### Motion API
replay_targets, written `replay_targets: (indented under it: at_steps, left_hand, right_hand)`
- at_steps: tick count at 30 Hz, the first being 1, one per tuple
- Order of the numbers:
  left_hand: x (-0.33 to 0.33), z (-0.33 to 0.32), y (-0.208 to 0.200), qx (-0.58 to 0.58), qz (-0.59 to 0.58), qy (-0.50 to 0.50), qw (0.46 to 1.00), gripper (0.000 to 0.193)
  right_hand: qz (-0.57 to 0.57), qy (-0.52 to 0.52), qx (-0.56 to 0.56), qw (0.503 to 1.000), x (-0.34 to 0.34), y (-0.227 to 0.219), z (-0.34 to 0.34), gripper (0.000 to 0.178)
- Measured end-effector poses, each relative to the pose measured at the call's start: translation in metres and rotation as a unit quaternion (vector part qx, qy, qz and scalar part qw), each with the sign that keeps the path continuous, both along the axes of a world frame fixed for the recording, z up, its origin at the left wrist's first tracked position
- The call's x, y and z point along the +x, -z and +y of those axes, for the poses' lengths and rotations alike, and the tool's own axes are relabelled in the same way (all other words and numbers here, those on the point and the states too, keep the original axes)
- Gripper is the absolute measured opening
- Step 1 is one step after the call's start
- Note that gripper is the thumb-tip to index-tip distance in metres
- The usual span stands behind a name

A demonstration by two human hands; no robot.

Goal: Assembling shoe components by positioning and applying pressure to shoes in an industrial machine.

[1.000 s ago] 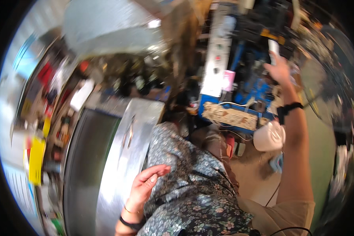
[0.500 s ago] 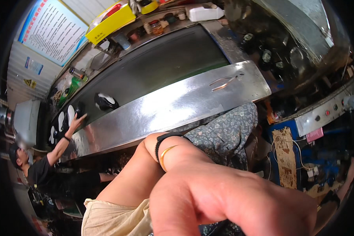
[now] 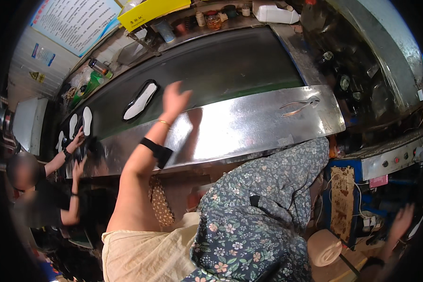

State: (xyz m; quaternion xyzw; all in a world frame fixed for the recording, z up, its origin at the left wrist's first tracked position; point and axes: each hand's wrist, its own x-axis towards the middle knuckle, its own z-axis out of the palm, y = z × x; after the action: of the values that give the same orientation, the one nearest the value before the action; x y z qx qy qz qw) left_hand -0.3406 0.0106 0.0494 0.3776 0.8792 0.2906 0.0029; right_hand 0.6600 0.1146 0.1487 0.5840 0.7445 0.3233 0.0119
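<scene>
A dark conveyor belt (image 3: 230, 70) is running beyond the left hand (image 3: 175, 97), edged by a shiny steel bench (image 3: 249, 127) beneath the wrist. The left hand is reaching with fingers spread, holding nothing, toward 1 white insole (image 3: 140, 100) lying just to its left; it is looking light and flexible, best pinched at an edge. The right hand (image 3: 399, 223) is hanging blurred, grip unclear. Pliers (image 3: 300, 104) are lying far right.

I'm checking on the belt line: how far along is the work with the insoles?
Done: several white insoles already lie on the dark belt near a co-worker. In hand: the left hand is open, reaching toward a white insole, not yet touching it. Left: grasping it. The right hand, blurred, is low beside the machine.
</scene>
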Motion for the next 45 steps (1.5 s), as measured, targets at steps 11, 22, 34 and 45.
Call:
replay_targets:
  at_steps: [11, 22, 34, 45]
  left_hand:
    - [-0.289, -0.139, 0.085, -0.389, -0.072, -0.184, 0.9, 0.09]
    - [-0.032, -0.032, 0.043, 0.163, -0.605, 0.116, 0.77, 0.04]
    - [0.31, 0.043, -0.016, 0.013, -0.771, 0.383, 0.508, 0.058]
    - [0.388, 0.047, -0.02, -0.178, -0.726, 0.323, 0.581, 0.039]
  right_hand:
    - [0.354, 0.249, -0.278, 0.858, -0.229, 0.167, -0.251, 0.025]
    - [0.558, -0.008, -0.249, 0.792, -0.427, 0.088, -0.055, 0.024]
    - [0.471, -0.275, -0.118, 0.83, -0.513, 0.015, -0.078, 0.043]
    - [0.438, -0.156, -0.379, 0.8, -0.441, 0.013, -0.088, 0.052]
